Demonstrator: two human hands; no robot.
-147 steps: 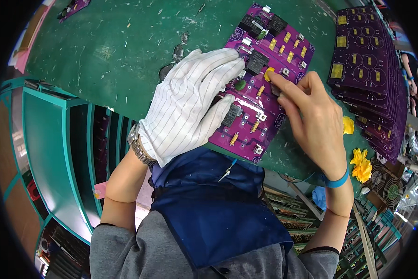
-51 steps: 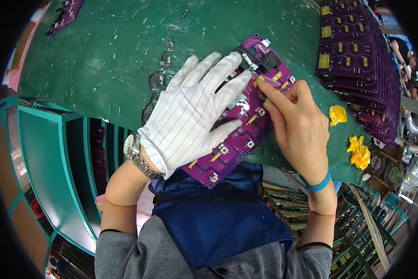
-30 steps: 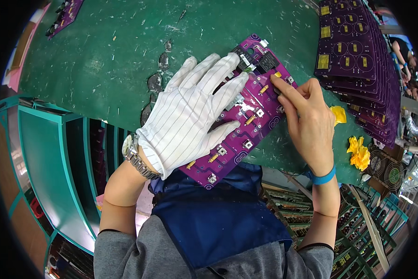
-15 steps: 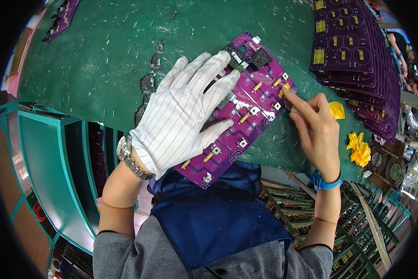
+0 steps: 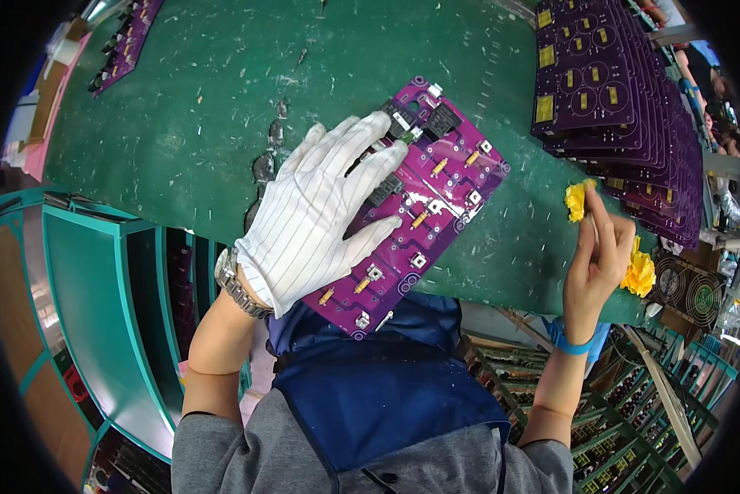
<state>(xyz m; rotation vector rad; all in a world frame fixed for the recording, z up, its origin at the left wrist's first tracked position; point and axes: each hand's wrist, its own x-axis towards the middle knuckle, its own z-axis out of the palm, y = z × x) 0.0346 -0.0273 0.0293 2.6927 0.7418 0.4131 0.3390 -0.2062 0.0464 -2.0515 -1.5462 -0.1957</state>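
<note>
My left hand (image 5: pixel 325 193), in a white striped glove, lies flat over the left part of a purple circuit board (image 5: pixel 460 183). Its fingers are stretched out across black block components (image 5: pixel 442 121), and its thumb rests on the board. The board lies tilted, its lower end past the table edge over my lap. Small silver switches (image 5: pixel 474 198) and striped resistors (image 5: pixel 420 219) sit on it. Right of the board, my bare right hand (image 5: pixel 599 255) has thumb and index finger pinched at a crumpled piece of yellow tape (image 5: pixel 576 203) by the table's right side.
More crumpled yellow tape (image 5: pixel 638 270) lies beside my right hand. A row of upright purple boards (image 5: pixel 588 74) stands at the far right. Another board (image 5: pixel 128 45) is at the far left. Green racks (image 5: pixel 98 272) flank the green table (image 5: pixel 214 107), with a round-grilled fan (image 5: pixel 684 288) at right.
My right hand has moved right, off the board to the yellow tape. The yellow bit under its fingertip has left the board. My left hand stays on the board.
</note>
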